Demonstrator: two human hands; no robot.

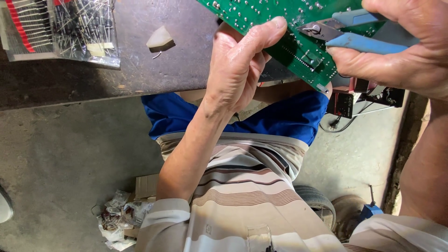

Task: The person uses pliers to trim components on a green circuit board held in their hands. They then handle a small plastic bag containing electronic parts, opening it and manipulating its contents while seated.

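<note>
My left hand (238, 65) grips the near edge of a green circuit board (298, 51), thumb on its solder side, holding it tilted above my lap. My right hand (401, 46) at the upper right is closed around blue-handled cutters (354, 37). The metal jaws of the cutters rest against the board's surface near its middle, among the solder points. The board's far part runs out of the top of the view.
A dark worktable (140, 74) lies at the upper left with a clear bag of wire-leaded components (84, 28) and a small white scrap (160, 39). Below is concrete floor, crumpled plastic bags (119, 219), a cardboard piece, and black electronic parts with wires (364, 100) at right.
</note>
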